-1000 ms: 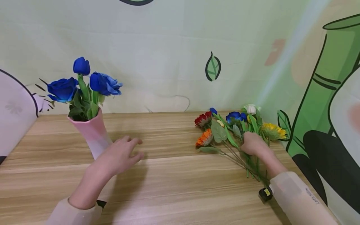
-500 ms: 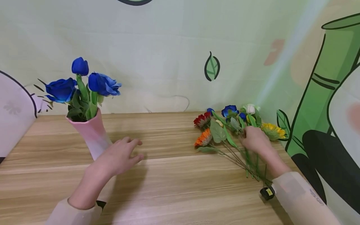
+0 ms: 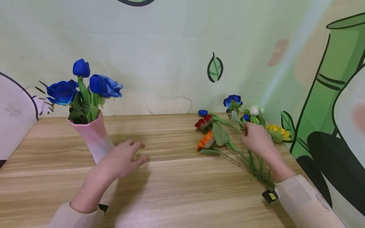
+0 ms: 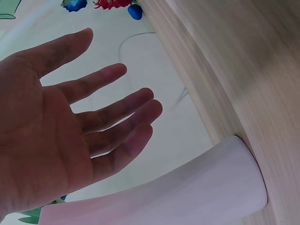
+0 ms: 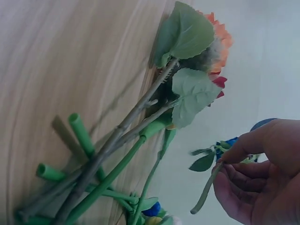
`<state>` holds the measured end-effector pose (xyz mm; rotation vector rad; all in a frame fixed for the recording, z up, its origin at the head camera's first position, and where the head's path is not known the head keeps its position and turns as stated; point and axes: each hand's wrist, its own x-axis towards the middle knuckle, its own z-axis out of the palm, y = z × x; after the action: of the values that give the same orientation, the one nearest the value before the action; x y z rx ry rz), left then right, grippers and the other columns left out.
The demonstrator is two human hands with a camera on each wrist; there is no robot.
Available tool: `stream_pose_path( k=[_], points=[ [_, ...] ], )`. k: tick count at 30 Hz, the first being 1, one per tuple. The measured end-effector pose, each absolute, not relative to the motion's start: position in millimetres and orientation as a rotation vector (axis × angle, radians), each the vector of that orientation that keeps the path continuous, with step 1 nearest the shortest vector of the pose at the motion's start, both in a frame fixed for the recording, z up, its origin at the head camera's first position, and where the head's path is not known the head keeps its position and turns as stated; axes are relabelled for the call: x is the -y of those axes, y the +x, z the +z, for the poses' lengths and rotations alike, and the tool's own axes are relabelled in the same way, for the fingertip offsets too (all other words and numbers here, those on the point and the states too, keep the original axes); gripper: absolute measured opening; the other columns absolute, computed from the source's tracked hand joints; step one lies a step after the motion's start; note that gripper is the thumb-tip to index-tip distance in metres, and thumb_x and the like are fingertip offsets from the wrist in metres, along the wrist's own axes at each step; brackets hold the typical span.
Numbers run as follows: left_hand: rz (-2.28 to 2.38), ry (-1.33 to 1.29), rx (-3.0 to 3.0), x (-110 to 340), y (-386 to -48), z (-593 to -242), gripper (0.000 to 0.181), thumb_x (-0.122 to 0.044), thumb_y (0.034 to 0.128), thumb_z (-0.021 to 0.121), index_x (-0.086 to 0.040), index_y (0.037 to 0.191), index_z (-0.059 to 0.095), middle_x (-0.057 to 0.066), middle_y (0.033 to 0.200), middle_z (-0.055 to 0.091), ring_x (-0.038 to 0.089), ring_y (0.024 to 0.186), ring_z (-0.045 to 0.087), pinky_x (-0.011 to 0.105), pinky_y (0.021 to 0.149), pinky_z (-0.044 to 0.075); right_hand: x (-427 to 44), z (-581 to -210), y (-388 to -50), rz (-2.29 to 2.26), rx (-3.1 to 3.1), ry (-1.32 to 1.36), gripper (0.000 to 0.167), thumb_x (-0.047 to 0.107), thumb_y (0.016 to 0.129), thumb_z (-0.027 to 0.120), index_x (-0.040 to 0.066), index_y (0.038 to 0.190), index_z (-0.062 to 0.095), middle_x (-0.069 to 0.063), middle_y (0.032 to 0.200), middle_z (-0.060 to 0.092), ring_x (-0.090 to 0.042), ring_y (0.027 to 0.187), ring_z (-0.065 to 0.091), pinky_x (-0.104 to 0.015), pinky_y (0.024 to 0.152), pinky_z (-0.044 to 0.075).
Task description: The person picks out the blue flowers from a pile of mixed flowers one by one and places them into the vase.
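Note:
My right hand (image 3: 258, 139) pinches the stem (image 5: 205, 192) of a blue rose (image 3: 232, 100) between thumb and fingers, its bloom raised above the other flowers. Below it lie a red flower (image 3: 203, 123), an orange flower (image 3: 206, 141), a yellow flower (image 3: 276, 133), a white flower (image 3: 253, 110) and a blue tulip (image 3: 202, 112). On the left, my left hand (image 3: 119, 160) hovers with loosely spread fingers and holds nothing. Just beside it stands a pink and white vase (image 3: 92, 133) with several blue blooms (image 3: 105, 86). In the left wrist view the palm (image 4: 51, 117) is bare.
The wooden table (image 3: 176, 190) meets a printed backdrop (image 3: 159, 57) at its far edge and right side. Long stems (image 5: 112, 145) cross one another on the table under the right hand.
My right hand has lifted the blue rose out of the pile, its bloom now higher. The blue tulip at the pile's left end has shifted left. My left hand stays almost still.

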<state>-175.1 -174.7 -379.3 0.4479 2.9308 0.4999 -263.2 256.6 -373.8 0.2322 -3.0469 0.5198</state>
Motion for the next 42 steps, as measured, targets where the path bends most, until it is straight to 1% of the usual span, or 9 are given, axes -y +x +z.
stream_pose_path(
  k=[3,5,9,13,16,21,26,35,42],
  points=[
    [0.503,0.447,-2.928,174,-175,-379,0.051,-0.036,0.1019,0.065,-0.003,0.140,0.059,0.027,0.139,0.055,0.048,0.125,0.054,0.061,0.099,0.046,-254,-372,-262,0.528,3.005,0.243,0.004,0.004,0.095,0.054,0.002,0.092,0.056,-0.012,0.076,0.057,-0.024,0.059,0.049,-0.036,0.049,0.039],
    [0.505,0.450,-2.932,174,-175,-379,0.051,-0.036,0.1019,0.065,-0.003,0.140,0.059,0.027,0.139,0.054,0.048,0.125,0.054,0.062,0.100,0.045,-252,-372,-262,0.547,2.970,0.273,0.004,0.003,0.094,0.055,0.000,0.095,0.058,-0.014,0.079,0.060,-0.024,0.059,0.050,-0.036,0.050,0.040],
    [0.511,0.481,-2.952,173,-176,-379,0.051,-0.036,0.1017,0.065,-0.003,0.139,0.059,0.026,0.137,0.056,0.046,0.124,0.055,0.061,0.100,0.046,-247,-371,-260,0.602,2.899,0.363,0.001,0.000,0.092,0.056,-0.001,0.091,0.057,-0.012,0.076,0.058,-0.023,0.059,0.049,-0.036,0.053,0.040],
    [0.543,0.515,-2.977,171,-177,-380,0.049,-0.036,0.1017,0.065,-0.001,0.137,0.060,0.025,0.133,0.059,0.043,0.121,0.058,0.059,0.099,0.047,-239,-373,-256,0.657,2.844,0.450,0.007,-0.003,0.091,0.058,0.001,0.086,0.054,-0.009,0.072,0.055,-0.022,0.060,0.048,-0.035,0.054,0.040],
    [0.588,0.527,-2.978,170,-178,-381,0.047,-0.034,0.1023,0.065,-0.001,0.136,0.061,0.024,0.134,0.060,0.042,0.122,0.058,0.058,0.099,0.048,-231,-374,-252,0.699,2.816,0.500,0.007,-0.004,0.090,0.059,0.001,0.086,0.056,-0.009,0.072,0.056,-0.022,0.061,0.049,-0.035,0.055,0.042],
    [0.665,0.537,-2.957,165,-179,-381,0.045,-0.032,0.1027,0.065,0.000,0.134,0.061,0.023,0.134,0.060,0.041,0.122,0.059,0.057,0.099,0.048,-217,-376,-245,0.742,2.788,0.552,0.003,-0.004,0.092,0.063,-0.003,0.093,0.060,-0.010,0.076,0.061,-0.021,0.062,0.053,-0.035,0.056,0.046],
    [0.708,0.549,-2.949,162,-178,-382,0.043,-0.032,0.1026,0.065,0.001,0.131,0.063,0.022,0.129,0.063,0.039,0.117,0.062,0.055,0.096,0.050,-204,-379,-240,0.752,2.772,0.591,0.009,-0.004,0.091,0.065,-0.007,0.100,0.064,-0.010,0.079,0.066,-0.021,0.067,0.060,-0.035,0.058,0.051],
    [0.835,0.576,-2.931,160,-183,-386,0.037,-0.028,0.1022,0.066,0.000,0.127,0.065,0.019,0.122,0.067,0.036,0.111,0.065,0.052,0.091,0.054,-186,-383,-229,0.857,2.764,0.676,0.011,-0.005,0.088,0.070,-0.004,0.097,0.064,-0.007,0.080,0.067,-0.018,0.070,0.063,-0.030,0.060,0.054],
    [0.988,0.638,-2.937,152,-185,-389,0.026,-0.020,0.1002,0.069,0.000,0.118,0.070,0.012,0.111,0.070,0.026,0.096,0.066,0.043,0.083,0.057,-170,-387,-218,0.958,2.743,0.733,0.012,-0.005,0.087,0.073,-0.002,0.096,0.065,-0.004,0.081,0.067,-0.015,0.070,0.062,-0.026,0.059,0.053]
  ],
)
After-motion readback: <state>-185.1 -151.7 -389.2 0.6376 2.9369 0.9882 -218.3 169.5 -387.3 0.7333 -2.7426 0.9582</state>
